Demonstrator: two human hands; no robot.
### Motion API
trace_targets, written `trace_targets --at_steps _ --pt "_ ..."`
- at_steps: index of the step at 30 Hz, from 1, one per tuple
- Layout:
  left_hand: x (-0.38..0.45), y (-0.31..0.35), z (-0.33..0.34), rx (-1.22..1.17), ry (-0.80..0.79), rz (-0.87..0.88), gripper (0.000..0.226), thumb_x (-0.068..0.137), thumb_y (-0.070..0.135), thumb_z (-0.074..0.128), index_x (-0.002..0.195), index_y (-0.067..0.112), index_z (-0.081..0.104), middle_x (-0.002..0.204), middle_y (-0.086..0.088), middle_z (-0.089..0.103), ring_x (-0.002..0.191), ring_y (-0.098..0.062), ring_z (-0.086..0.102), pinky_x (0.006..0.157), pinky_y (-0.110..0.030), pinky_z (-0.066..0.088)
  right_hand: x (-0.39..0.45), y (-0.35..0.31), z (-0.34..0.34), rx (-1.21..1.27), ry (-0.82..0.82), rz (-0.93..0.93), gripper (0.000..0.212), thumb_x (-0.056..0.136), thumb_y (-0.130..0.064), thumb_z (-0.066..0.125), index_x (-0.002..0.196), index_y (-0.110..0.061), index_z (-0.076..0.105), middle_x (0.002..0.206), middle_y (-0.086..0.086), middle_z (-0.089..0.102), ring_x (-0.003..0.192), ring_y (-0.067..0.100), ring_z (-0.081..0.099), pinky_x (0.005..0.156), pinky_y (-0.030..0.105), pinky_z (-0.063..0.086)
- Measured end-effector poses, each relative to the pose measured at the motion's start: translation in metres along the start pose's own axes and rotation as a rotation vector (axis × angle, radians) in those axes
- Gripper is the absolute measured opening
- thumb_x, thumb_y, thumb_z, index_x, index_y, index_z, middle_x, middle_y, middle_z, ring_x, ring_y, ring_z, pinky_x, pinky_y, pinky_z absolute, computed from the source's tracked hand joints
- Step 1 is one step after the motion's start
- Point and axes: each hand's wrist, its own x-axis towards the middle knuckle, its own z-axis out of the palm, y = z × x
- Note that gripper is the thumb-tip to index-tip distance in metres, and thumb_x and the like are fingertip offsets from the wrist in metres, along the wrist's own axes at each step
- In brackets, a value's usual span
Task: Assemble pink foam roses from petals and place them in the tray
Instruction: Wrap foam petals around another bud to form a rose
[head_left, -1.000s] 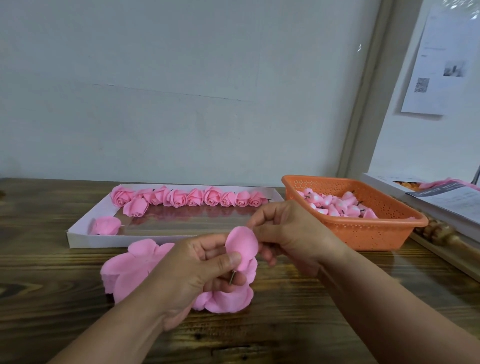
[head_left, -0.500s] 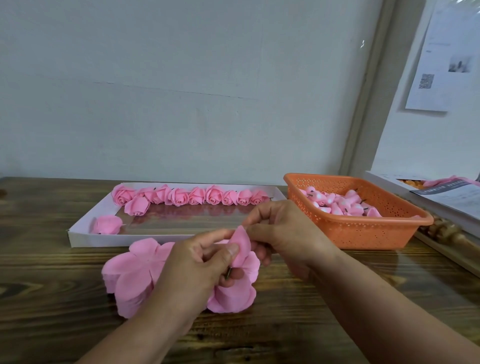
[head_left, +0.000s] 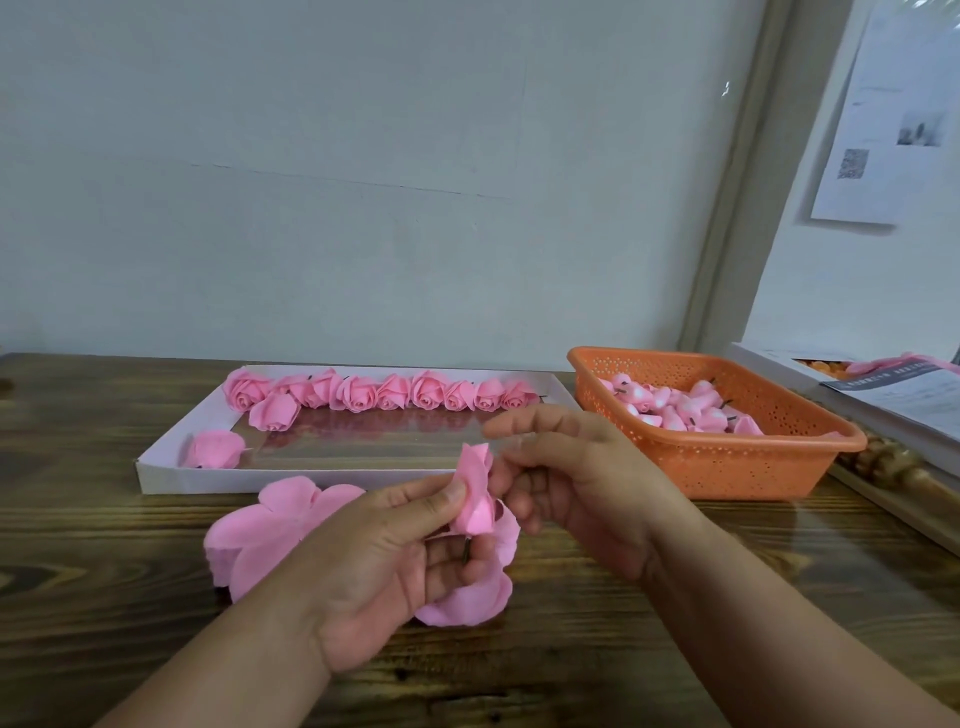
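- Both forearms reach in from the near edge and meet over the middle of the wooden table.
- The left hand lies palm up, thumb and fingers curled round a half-wrapped pink rose; a dark stem shows between its fingers.
- The right hand hangs just right of the rose with fingers loosely bent and spread; it looks to grip nothing, though its fingertips come very close to the petal edge.
- Under and left of the left hand, a stack of loose pink petals lies on the table.
- Beyond both hands stands a shallow white tray with a row of finished roses along its far side and two more nearer its left end.
- Beyond and right of the right hand sits an orange basket holding pink rose cores.
- Behind all this is a pale wall; a printed sheet hangs at far right.
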Motion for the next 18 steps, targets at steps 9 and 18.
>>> trace_targets --at_steps 9,18 --pt "0.002 -0.001 0.002 -0.101 0.055 0.011 0.027 0.069 0.014 0.067 0.090 -0.002 0.075 0.088 -0.020 0.069 0.070 -0.024 0.068 0.062 -0.030 0.060 -0.032 0.030 0.023 -0.220 0.283 -0.346 0.012 0.063 -0.017 0.075 0.069 -0.011 0.066 0.063 0.006 0.065 0.054 0.022 0.059 0.051 0.033 0.049" --pt "0.001 -0.004 0.006 0.003 0.046 0.098 0.027 0.070 0.019 0.066 0.091 0.006 0.077 0.088 -0.017 0.071 0.081 -0.024 0.068 0.062 -0.026 0.058 -0.032 0.038 0.044 -0.263 0.519 -0.390 0.016 0.073 -0.005 0.077 0.072 -0.016 0.065 0.074 0.015 0.067 0.070 0.038 0.063 0.058 0.044 0.053"
